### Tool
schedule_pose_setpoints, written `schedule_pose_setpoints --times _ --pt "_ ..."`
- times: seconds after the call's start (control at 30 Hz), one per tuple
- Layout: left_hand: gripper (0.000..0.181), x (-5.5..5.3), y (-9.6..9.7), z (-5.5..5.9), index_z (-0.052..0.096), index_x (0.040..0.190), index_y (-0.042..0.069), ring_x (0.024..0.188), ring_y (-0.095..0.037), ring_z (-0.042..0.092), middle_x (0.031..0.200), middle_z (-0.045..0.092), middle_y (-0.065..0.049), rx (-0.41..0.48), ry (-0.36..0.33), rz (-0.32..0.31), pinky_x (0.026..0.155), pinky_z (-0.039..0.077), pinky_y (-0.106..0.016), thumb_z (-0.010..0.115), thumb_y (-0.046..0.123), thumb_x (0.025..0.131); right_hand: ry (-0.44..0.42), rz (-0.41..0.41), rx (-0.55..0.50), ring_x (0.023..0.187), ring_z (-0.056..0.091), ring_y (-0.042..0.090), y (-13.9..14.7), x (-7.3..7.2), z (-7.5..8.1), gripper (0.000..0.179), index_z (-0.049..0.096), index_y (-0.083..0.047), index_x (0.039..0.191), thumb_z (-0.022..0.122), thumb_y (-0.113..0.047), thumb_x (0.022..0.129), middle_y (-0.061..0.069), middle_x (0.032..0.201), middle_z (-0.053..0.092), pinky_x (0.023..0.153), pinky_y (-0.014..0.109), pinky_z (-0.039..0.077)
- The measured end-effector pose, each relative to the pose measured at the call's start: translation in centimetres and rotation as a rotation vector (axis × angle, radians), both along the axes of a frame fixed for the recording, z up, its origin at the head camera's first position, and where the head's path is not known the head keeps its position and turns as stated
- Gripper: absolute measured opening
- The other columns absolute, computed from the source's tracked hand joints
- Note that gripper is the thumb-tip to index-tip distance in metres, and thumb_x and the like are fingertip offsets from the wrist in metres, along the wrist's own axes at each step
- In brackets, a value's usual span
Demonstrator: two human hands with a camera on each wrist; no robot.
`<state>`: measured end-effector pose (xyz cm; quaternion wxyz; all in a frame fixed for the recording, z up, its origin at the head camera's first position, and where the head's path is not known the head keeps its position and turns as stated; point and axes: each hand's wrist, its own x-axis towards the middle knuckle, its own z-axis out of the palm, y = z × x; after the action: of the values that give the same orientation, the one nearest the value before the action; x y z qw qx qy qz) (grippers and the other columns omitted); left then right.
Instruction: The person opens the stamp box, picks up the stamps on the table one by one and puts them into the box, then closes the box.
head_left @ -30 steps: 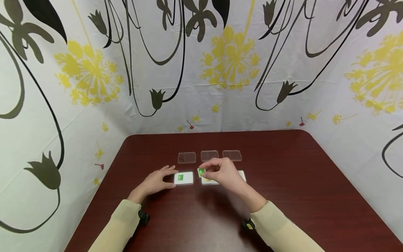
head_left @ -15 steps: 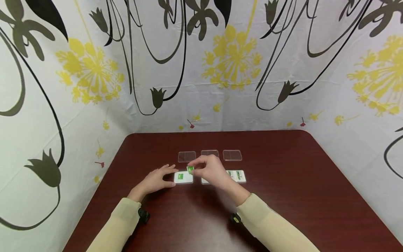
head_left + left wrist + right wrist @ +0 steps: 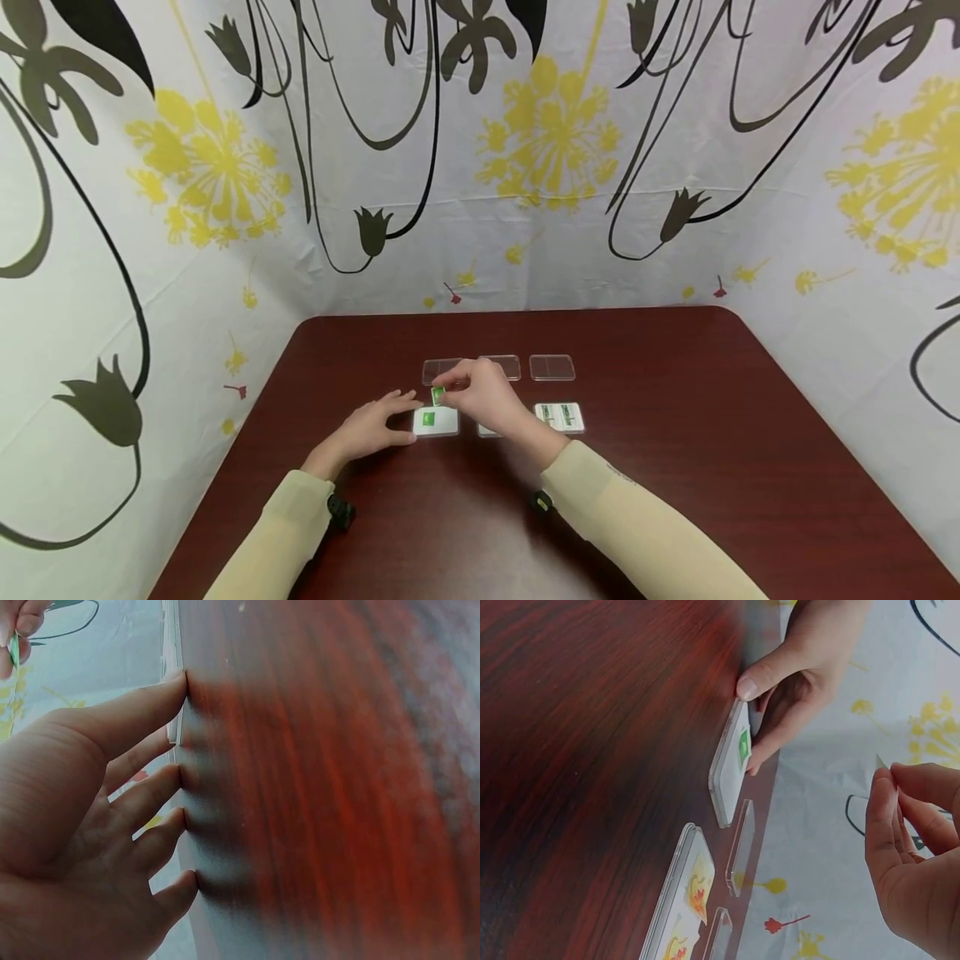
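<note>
The right hand [image 3: 483,400] pinches a small green-printed card [image 3: 438,395] above the far side of the left white case [image 3: 447,424]. The left hand [image 3: 369,429] is spread, its thumb touching that case's left end. One green card [image 3: 428,419] already lies there; the pinched one is not down. The middle case [image 3: 673,881] bears yellow-pictured cards [image 3: 700,889], the right case [image 3: 558,417] two green-printed ones, so the left seems half filled. Clear lids [image 3: 552,367] lie unused nearer the surface's [image 3: 675,417] far edge.

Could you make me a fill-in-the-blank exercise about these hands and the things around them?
The right hand pinches a small card whose face is ____.
In the head view, the white box touched by the left hand sits at its row's ____ end.
The clear trays behind lie in a row of ____.

Missing: green; left; three.
</note>
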<state>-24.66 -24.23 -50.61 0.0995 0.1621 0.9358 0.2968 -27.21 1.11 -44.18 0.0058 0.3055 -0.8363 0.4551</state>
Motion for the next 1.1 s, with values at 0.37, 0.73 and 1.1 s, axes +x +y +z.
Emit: schedule_pose_setpoints --times 0.37,0.73,1.1 --pt "0.060 0.0 -0.2 0.4 0.054 0.148 0.021 0.151 -0.037 0.018 0.160 0.036 -0.005 -0.004 -0.002 -0.004 0.109 0.019 -0.072 0.074 0.034 0.093 -0.080 0.025 0.029 0.077 0.067 0.004 -1.2 -1.1 -0.7 0.022 0.082 -0.016 0.104 0.077 -0.006 0.086 -0.002 0.101 0.074 0.064 0.026 0.055" --pt "0.060 -0.1 -0.2 0.0 0.054 0.148 0.023 0.151 -0.035 0.019 0.160 0.036 -0.001 -0.007 -0.001 0.001 0.110 0.020 -0.071 0.074 0.036 0.093 -0.131 -0.010 0.039 0.074 0.067 0.005 -2.4 -1.3 -1.7 0.019 0.082 -0.014 0.100 0.076 -0.005 0.084 -0.001 0.102 0.073 0.061 0.025 0.055" --pt "0.059 0.1 -0.1 0.1 0.054 0.148 0.022 0.151 -0.035 0.018 0.160 0.036 -0.003 0.003 0.000 -0.011 0.112 0.017 -0.068 0.073 0.034 0.094 -0.064 -0.049 0.155 0.077 0.065 0.006 -2.7 -1.6 -3.1 0.013 0.084 -0.016 0.094 0.080 -0.008 0.084 -0.006 0.092 0.077 0.064 0.024 0.051"
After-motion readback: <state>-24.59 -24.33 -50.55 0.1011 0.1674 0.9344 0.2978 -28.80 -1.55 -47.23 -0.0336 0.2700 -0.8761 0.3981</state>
